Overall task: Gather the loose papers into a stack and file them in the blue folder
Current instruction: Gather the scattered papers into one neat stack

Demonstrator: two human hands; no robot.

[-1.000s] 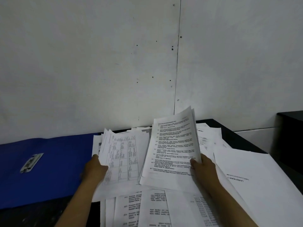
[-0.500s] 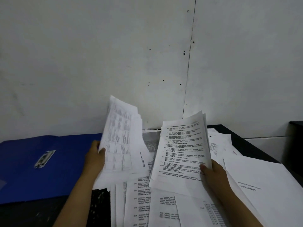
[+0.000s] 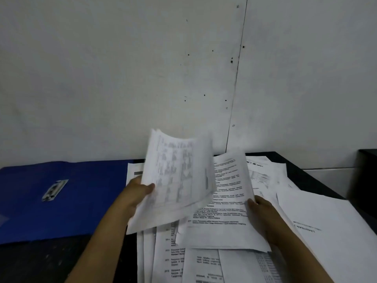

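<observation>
My left hand (image 3: 136, 193) grips a sheaf of table-printed papers (image 3: 175, 180), lifted off the desk and tilted over toward the right, blurred by motion. My right hand (image 3: 260, 209) holds the right edge of a second bundle of text-printed papers (image 3: 226, 201), which partly lies under the lifted sheaf. More loose papers (image 3: 191, 262) lie spread on the black desk beneath both bundles. The blue folder (image 3: 67, 197) lies open and flat at the left, its metal clip (image 3: 54, 189) showing.
A large white sheet (image 3: 330, 231) lies at the right near the desk edge. Other sheets (image 3: 265, 174) fan out toward the back. The grey wall (image 3: 183, 78) rises directly behind the desk. A dark object (image 3: 367, 180) stands at the far right.
My left hand has raised its table-printed sheaf off the pile and swung it right, over the text bundle. My right hand has kept hold of its bundle.
</observation>
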